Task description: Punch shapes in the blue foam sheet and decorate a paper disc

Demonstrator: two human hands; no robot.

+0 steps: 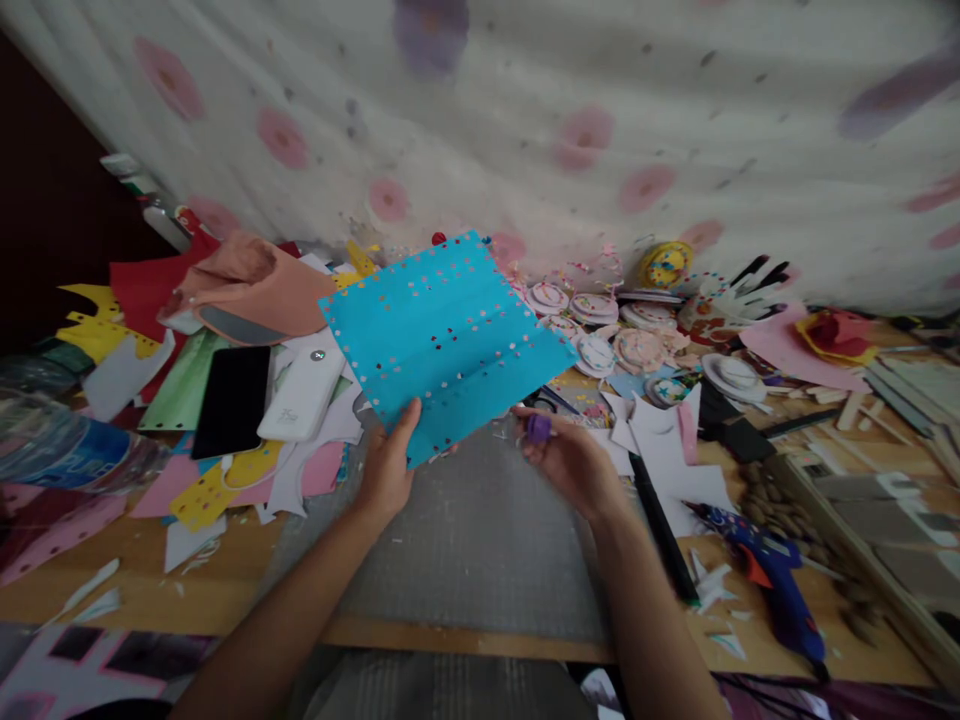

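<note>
My left hand grips the lower left edge of a bright blue paper sheet, thumb on top, fingers hidden beneath. The sheet is tilted above a grey cutting mat. Rows of small holes or dots run along its edges and across its middle, and faint fold lines cross it. Just right of the sheet's lower corner, my right hand is closed on a small purple object, too blurred to tell its kind. The right fingers are apart from the sheet.
At left lie a black phone, a white power bank, paper scraps and a plastic bottle. A blue glue gun and black marker lie at right. Paper discs line the back before a flowered curtain.
</note>
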